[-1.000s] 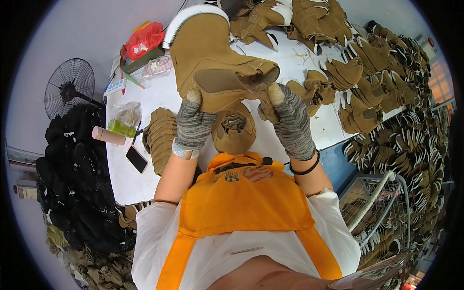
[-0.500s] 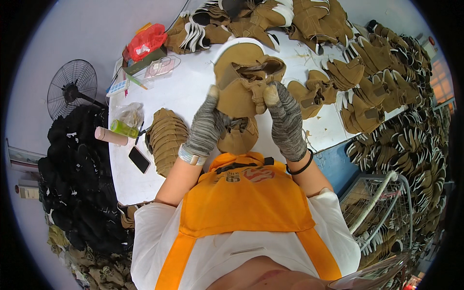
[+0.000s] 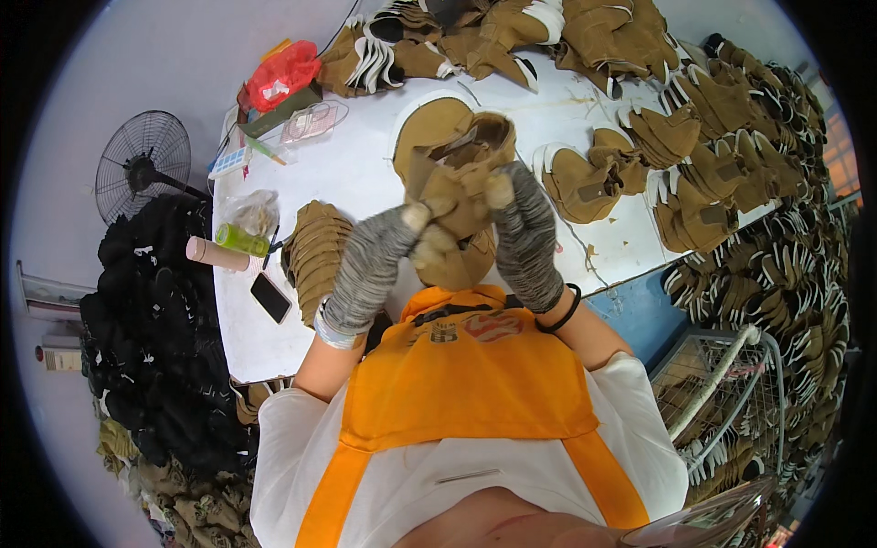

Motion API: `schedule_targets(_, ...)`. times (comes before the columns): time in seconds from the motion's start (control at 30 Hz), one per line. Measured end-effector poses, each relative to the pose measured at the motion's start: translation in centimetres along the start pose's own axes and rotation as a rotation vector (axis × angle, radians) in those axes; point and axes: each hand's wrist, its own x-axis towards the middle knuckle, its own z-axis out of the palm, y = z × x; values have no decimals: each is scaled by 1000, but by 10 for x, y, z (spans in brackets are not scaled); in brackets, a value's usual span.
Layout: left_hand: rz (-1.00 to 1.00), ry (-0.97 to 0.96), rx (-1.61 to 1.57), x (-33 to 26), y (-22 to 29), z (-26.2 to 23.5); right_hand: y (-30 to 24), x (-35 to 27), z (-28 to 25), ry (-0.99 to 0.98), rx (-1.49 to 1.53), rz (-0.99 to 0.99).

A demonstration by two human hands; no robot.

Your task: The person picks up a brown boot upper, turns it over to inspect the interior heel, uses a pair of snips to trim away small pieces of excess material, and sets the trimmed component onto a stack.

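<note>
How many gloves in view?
2: one gray glove on the left hand, another on the right hand, both at the brown shoe. Others may be hidden.

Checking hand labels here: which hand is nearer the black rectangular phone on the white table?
Left: the grey-gloved left hand is right of the phone, beyond the stacked curved brown pieces; the grey-gloved right hand is farther right, at the brown shoe upper.
</note>
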Motion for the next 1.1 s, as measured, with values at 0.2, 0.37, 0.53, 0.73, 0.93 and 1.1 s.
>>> schedule_targets(0.2,-154,-43,199,1,-20,-7,-4,-6,11,-325,-154,-95)
schedule_targets(0.37,-452,-129,-679,11,-70,-13,15,-14,9,-346,-267,-162)
schedule_targets(0.53,-438,-129,-883,19,-79,-8,26,-20,-12,-513,-355,-137)
schedule_targets(0.73,-236,52,-62,2,-68,-1,167,-78,-102,-172,-688,667)
schedule_targets(0.93,-133,-7,-57,6,-99,-13,250,-147,-107,-501,-1201,782)
schedule_targets(1.1,63,-48,223,3,-103,-12,286,-163,-109,-592,-1057,940)
